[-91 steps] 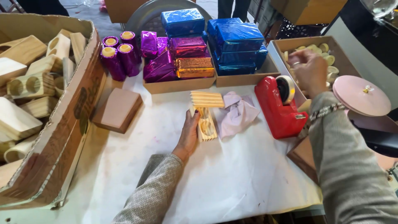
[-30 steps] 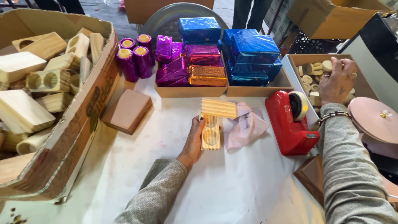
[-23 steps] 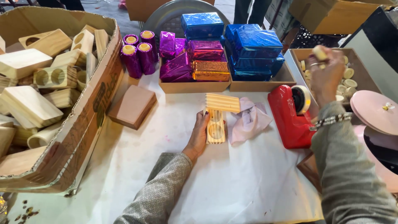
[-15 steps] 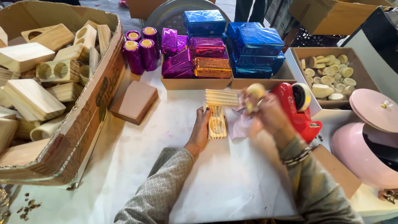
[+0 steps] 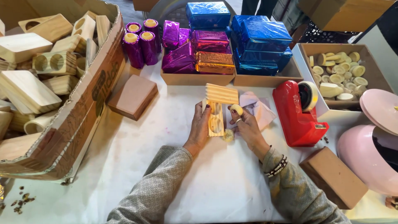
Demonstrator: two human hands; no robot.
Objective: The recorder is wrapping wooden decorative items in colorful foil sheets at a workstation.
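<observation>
Head view, item by item.

Wooden holder [image 5: 215, 119]: a narrow pale block with round hollows, lying on the white desk [image 5: 137, 145] at the centre. Its long axis runs near to far. Its far end meets a ridged wooden slab [image 5: 222, 93] laid crosswise.

My left hand [image 5: 200, 126]: flat along the holder's left edge, fingers pointing far, pressing it steady; it closes around nothing.

My right hand [image 5: 247, 126]: just right of the holder, closer to its far half, wrist bent inward. Its fingers pinch a small round pale disc [image 5: 236, 109], held just above and right of the hollows. This is the hand nearer the open slots.

Second disc [image 5: 228, 135]: on the desk at the holder's near right corner, beside my right palm.

Pink cloth [image 5: 259, 110]: crumpled, just behind my right hand.

Red tape dispenser [image 5: 297, 114]: right of the cloth, apart from my hands.

Box of discs [image 5: 342, 74]: far right, well apart.

Foil-wrapped packs [image 5: 232, 41]: purple, gold and blue, in trays along the far edge.

Carton of wooden blocks [image 5: 58, 95]: left side of the desk.

Brown blocks: one [image 5: 133, 96] left of the holder, another [image 5: 333, 177] near right.
</observation>
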